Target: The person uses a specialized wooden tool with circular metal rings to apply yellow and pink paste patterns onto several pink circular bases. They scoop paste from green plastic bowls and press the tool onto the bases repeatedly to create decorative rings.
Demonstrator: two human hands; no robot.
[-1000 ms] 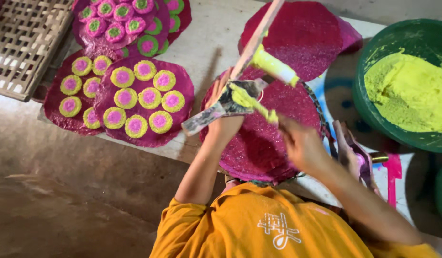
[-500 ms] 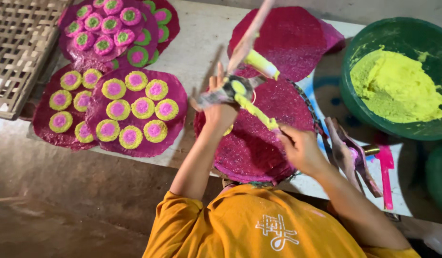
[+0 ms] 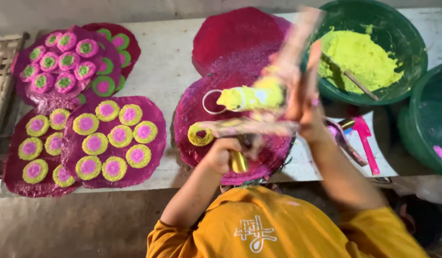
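Crowding pale tabletop (image 3: 173, 62): magenta discs (image 3: 235, 38), green basins (image 3: 412, 43).

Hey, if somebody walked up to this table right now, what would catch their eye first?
Probably the magenta sheets on the left, covered in rows of yellow and green rings with pink centres. Next, the green bowl of bright yellow paste at the upper right. In the middle, the left hand and the blurred right hand work with yellow-smeared tools above another magenta sheet bearing one yellow ring.

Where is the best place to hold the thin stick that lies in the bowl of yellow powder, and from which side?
Grip the thin stick at its lower right end, which seems to rest clear of the yellow powder. Come from above, over the green bowl; the other end looks buried.
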